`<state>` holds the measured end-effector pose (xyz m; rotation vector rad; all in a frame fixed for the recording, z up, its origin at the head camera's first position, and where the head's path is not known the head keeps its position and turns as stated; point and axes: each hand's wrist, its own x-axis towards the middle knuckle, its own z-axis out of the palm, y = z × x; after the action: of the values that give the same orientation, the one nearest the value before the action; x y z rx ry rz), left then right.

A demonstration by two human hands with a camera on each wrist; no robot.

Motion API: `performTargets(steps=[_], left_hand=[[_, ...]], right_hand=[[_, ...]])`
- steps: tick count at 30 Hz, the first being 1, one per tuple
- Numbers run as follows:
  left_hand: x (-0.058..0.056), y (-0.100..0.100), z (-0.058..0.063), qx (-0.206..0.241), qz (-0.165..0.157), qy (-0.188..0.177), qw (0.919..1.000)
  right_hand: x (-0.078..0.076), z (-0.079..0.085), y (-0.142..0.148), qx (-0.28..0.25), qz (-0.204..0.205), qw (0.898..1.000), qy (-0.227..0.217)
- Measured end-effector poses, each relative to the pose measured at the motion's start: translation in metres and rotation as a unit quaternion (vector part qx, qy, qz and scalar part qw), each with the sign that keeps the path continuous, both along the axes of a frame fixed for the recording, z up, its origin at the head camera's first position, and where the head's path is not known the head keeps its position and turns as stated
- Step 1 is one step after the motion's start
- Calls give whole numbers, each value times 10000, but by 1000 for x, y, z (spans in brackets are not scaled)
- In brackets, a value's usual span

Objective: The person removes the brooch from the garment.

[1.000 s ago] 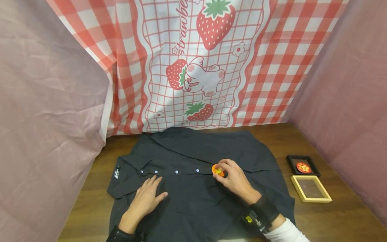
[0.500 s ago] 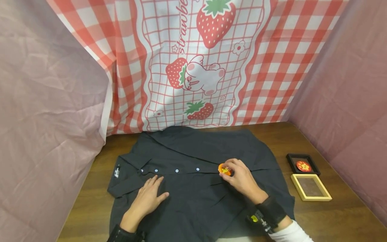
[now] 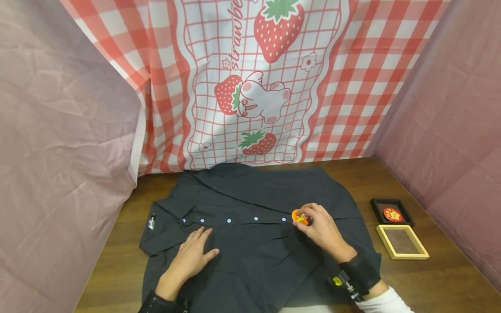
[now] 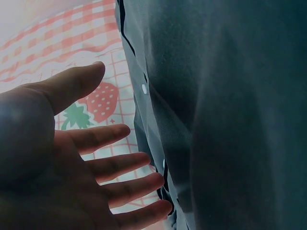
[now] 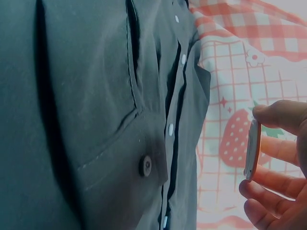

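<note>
A dark grey button-up shirt (image 3: 250, 256) lies spread on the wooden table, collar to the left, with a row of pale buttons along its front. My right hand (image 3: 322, 230) pinches a round orange badge (image 3: 295, 215) with a yellow design between thumb and fingers, over the shirt front, just right of a button (image 3: 283, 219). In the right wrist view the badge (image 5: 252, 148) is edge-on, its pale back towards the shirt. Fingers straight and spread, my left hand (image 3: 189, 258) is at the shirt's upper front, below the button row; contact is unclear.
At the right, a black frame (image 3: 376, 213) holds a round red badge (image 3: 392, 214). Just in front of it lies a light wooden frame (image 3: 423, 254). A strawberry-print checked cloth (image 3: 344, 121) hangs behind the table, and pinkish cloths (image 3: 446, 143) hang at both sides.
My right hand has moved right along the shirt front with the orange badge, uncovering a button to its left. My left hand has stayed nearly in place.
</note>
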<state>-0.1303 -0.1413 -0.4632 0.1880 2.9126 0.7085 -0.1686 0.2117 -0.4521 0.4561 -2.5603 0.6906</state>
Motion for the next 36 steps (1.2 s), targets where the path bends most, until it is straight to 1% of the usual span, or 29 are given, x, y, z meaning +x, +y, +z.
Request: performTargets(steps=[7, 15, 20, 24, 30, 33, 36], left_hand=[[0, 2, -1, -73, 23, 52, 10000], [-1, 5, -2, -88, 15, 118, 9999], [2, 5, -4, -137, 33, 155, 9998], [4, 4, -5, -183, 21, 288, 9994], [2, 3, -4, 65, 116, 613, 9980], [0, 2, -3, 31, 119, 546, 9984], [1, 2, -4, -39, 34, 308, 9995]], right_hand=[[5, -5, 12, -157, -244, 9995, -117], [11, -8, 29, -338, -614, 9971, -288], [14, -10, 40, -438, -830, 9951, -320], [15, -11, 47, -402, -920, 9944, -316], [18, -10, 58, -416, -1154, 9916, -417], [19, -10, 63, -452, -1242, 9902, -460], [21, -10, 69, -434, -1318, 9892, -465]])
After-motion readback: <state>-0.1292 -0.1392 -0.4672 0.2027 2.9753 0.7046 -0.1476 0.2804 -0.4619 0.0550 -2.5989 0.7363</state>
